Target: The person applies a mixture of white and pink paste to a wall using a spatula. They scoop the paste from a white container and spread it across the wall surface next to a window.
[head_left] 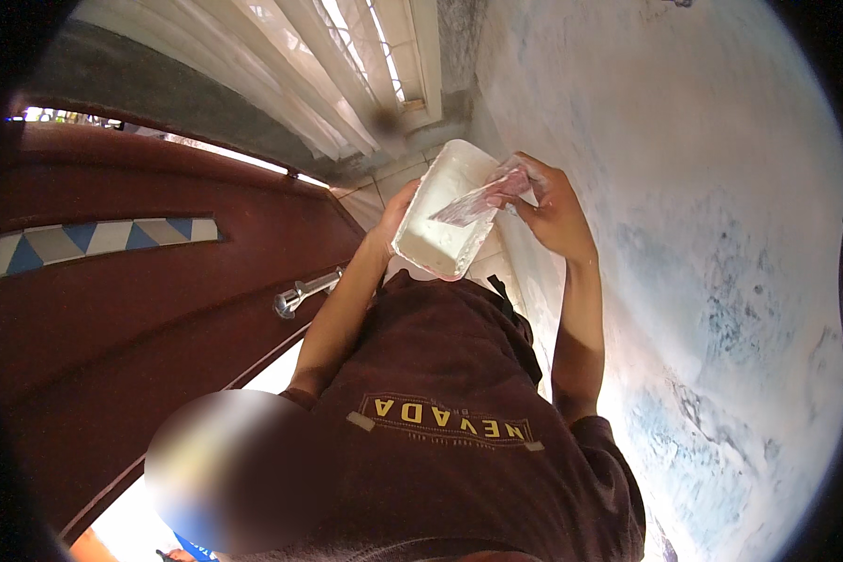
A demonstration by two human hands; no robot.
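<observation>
A white rectangular tub (417, 245) with rounded corners is held up in front of my body, tilted so its inside shows. White paste coats its inner walls and floor. Its left side rests in the grip of my left hand (395, 217), whose fingers are partly hidden behind the tub. Over the tub's right rim, my right hand (554, 214) grips a flat, pinkish scraper (482, 198) smeared with white paste. The scraper's thin edge points down into the tub; whether it touches the paste I cannot tell.
Close on the right stands a wall (684, 187) with patchy white and bluish coating. To the left is a dark red door (159, 197) with a metal handle (300, 295). A pale curtain (281, 66) hangs by a barred window ahead, above floor tiles (363, 201).
</observation>
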